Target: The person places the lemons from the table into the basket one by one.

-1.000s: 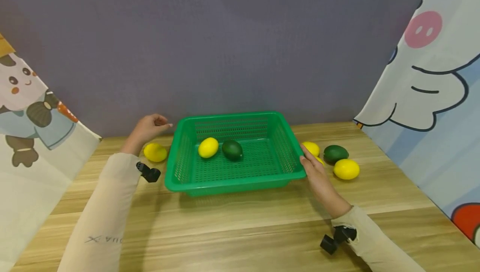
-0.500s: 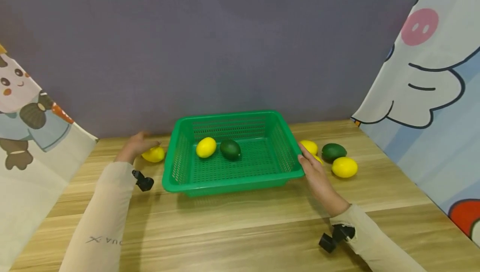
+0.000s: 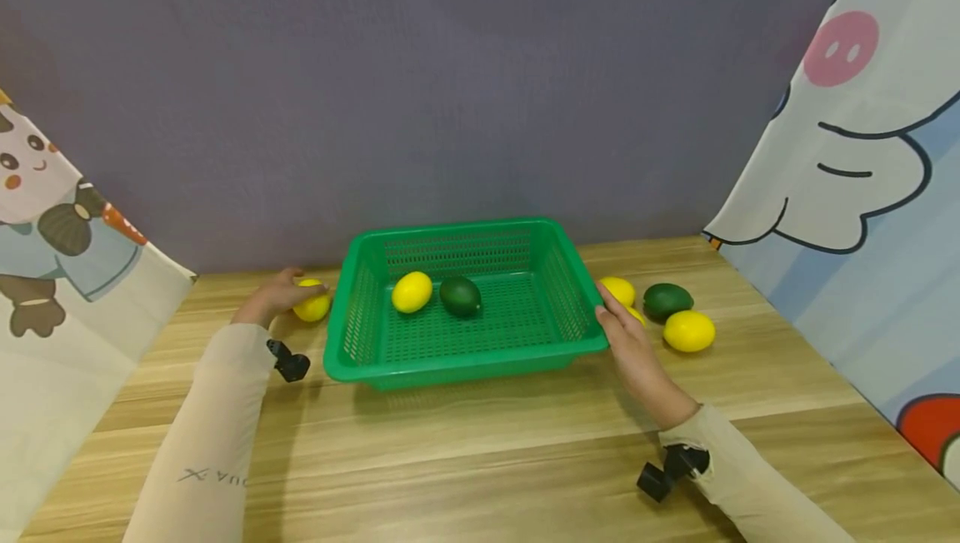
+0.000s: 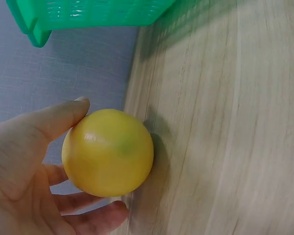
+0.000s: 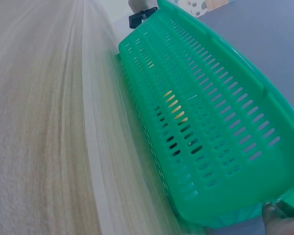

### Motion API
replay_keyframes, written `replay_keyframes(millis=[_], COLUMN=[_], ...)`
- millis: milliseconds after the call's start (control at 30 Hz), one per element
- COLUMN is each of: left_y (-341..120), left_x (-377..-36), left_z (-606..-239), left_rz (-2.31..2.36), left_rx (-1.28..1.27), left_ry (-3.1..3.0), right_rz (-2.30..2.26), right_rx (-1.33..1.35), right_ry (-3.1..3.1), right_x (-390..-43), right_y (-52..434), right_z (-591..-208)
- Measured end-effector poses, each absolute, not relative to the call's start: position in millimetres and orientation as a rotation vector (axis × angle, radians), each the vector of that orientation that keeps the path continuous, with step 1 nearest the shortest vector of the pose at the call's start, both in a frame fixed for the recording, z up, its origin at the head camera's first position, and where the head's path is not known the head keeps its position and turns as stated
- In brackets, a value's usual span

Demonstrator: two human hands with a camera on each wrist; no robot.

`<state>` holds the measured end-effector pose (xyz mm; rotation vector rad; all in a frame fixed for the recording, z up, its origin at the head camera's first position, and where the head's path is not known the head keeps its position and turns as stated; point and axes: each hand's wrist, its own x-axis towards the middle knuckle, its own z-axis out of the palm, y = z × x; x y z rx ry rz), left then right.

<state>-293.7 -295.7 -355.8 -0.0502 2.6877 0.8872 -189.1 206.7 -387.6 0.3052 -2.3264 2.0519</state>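
Observation:
My left hand point(image 3: 279, 295) lies on the table left of the green basket point(image 3: 347, 310) and grips a yellow lemon point(image 3: 315, 306). In the left wrist view thumb and fingers point(image 4: 59, 117) curl round that lemon point(image 4: 108, 152), which still touches the wood. My right hand point(image 3: 626, 336) holds the basket's right rim, thumb on top. The right wrist view shows a fingertip point(image 5: 277, 218) under the basket's edge point(image 5: 225, 122). Inside the basket lie a lemon point(image 3: 412, 291) and a dark green fruit point(image 3: 460, 296).
Right of the basket lie a lemon point(image 3: 618, 289), a dark green fruit point(image 3: 667, 301) and another lemon point(image 3: 688, 331); one more is half hidden behind my right hand. A grey wall stands behind and cartoon curtains point(image 3: 862, 193) hang at both sides.
My left hand came down from beside the basket's back left corner onto the lemon and closed round it. The right hand stayed on the rim.

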Motion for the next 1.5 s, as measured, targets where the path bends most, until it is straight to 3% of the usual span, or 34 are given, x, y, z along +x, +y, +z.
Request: replay_keyframes(millis=[1500], left_y=[-299.9], left_x=[-293.4], left_z=[-359.5], left_rz=[1.074], left_rx=[0.036], left_ry=[2.753], right_rz=[2.043], right_rx=[0.290], right_ry=[-2.341], right_x=[-189.3], right_y=[207.6], right_z=[-389.4])
